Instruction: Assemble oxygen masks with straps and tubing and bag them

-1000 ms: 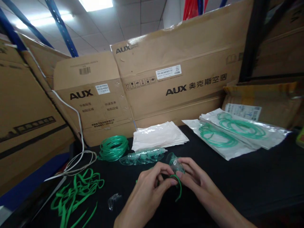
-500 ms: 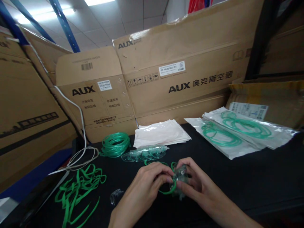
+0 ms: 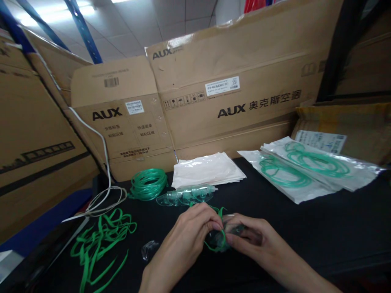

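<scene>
Low over the black table (image 3: pixel 305 232), both my hands meet around a clear plastic mask (image 3: pixel 227 232) with a green elastic strap (image 3: pixel 217 240). The fingers of my left hand (image 3: pixel 186 240) are pinched on the strap at the mask's left side. My right hand (image 3: pixel 256 240) is curled around the mask from the right. Part of the mask is hidden under my fingers.
A row of clear masks (image 3: pixel 186 195) lies just beyond my hands. A coil of green tubing (image 3: pixel 148 184), a pile of green straps (image 3: pixel 100 240), a small clear piece (image 3: pixel 148 249), empty bags (image 3: pixel 207 171) and bagged tubing (image 3: pixel 302 169) lie around. Cardboard boxes (image 3: pixel 232 93) wall the back.
The mask has been turned and lowered between my hands. The green strap now loops round its left side, and my hands sit slightly lower on the table.
</scene>
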A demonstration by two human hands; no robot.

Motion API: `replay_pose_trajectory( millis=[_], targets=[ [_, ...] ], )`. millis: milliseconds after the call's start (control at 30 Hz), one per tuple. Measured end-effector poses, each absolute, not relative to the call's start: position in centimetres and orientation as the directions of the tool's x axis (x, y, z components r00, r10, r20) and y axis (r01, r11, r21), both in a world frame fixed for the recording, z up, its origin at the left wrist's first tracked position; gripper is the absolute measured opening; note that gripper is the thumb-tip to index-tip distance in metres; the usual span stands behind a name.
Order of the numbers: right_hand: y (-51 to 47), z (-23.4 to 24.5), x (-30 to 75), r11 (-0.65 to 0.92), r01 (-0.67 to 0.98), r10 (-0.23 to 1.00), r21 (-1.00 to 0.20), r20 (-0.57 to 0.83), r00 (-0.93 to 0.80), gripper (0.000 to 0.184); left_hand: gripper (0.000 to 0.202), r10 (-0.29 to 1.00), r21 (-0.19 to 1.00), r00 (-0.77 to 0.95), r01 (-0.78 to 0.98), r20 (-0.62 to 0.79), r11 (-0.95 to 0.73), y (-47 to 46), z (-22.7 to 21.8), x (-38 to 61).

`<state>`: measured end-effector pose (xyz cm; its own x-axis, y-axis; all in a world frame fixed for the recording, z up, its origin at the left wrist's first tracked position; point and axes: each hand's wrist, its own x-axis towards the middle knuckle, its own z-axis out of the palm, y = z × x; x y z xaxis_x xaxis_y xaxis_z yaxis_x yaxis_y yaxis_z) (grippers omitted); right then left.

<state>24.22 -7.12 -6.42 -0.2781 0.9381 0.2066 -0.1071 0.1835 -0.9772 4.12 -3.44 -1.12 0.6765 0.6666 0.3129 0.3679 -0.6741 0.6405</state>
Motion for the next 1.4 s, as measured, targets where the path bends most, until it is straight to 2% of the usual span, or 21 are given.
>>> replay_pose_trajectory(
  millis=[200,400,500,633,833,1133,1267,1400],
  targets=[
    [-7.8,-5.0,24.4,0.211,-0.057,0.929,-0.976,0.218,-0.299,0.025,0.024,0.672,0.598,0.621,0.377,0.404,-0.707,-2.9,-1.3,3.9],
    [-7.9,-4.2,24.4,0.2,-0.057,0.938,-0.978,0.208,-0.276,0.028,0.023,0.736,0.539,0.511,0.503,0.445,-0.676,-2.3,-1.8,3.6],
    [-7.8,-4.4,24.4,0.206,-0.082,0.938,-0.975,0.221,-0.267,0.029,0.021,0.724,0.529,0.557,0.502,0.407,-0.684,-2.6,-1.7,3.8],
    [-7.6,-5.2,24.5,0.205,-0.076,0.949,-0.976,0.217,-0.229,0.031,0.027,0.647,0.569,0.678,0.396,0.347,-0.72,-3.3,-1.0,4.0],
    [-7.2,-5.9,24.2,0.213,-0.1,0.943,-0.972,0.231,-0.237,0.031,0.019,0.62,0.45,0.676,0.444,0.4,-0.775,-3.2,-1.1,4.0],
    [-7.7,-5.3,24.0,0.157,-0.126,0.948,-0.979,0.185,-0.257,0.032,0.022,0.73,0.342,0.46,0.67,0.506,-0.659,-2.4,-2.1,4.1],
    [-7.7,-5.6,24.0,0.168,-0.14,0.949,-0.976,0.198,-0.245,0.031,0.021,0.776,0.369,0.32,0.739,0.544,-0.563,-2.3,-3.0,4.3],
    [-7.7,-6.0,24.0,0.177,-0.148,0.954,-0.973,0.207,-0.217,0.034,0.021,0.8,0.413,0.258,0.747,0.542,-0.521,-2.3,-3.6,4.6]
  ],
)
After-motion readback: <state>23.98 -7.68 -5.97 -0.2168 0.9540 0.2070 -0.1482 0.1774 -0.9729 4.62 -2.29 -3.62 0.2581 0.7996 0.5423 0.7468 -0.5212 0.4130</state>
